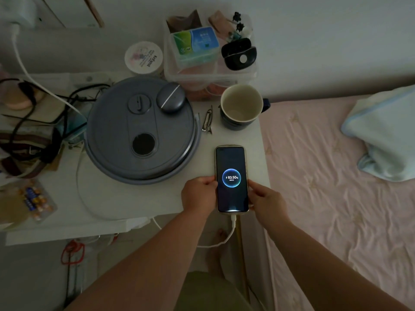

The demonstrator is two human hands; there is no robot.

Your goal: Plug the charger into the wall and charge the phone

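A phone point(231, 162) lies face up near the front right corner of the white bedside table point(125, 198). Its lit screen shows a charging ring reading 83.50%. A white charging cable point(232, 230) is plugged into its bottom end and loops down off the table edge and back up across the table to the left. My left hand point(198, 196) holds the phone's left edge and my right hand point(266, 202) holds its right edge. The charger plug and wall socket are hidden from view.
A round grey lidded appliance point(140, 131) fills the table's middle, with a dark mug point(241, 107) and hair clips point(207, 121) behind the phone. A clear storage box point(211, 72) stands at the back. Tangled cords point(45, 104) lie left. A pink bed point(336, 198) is on the right.
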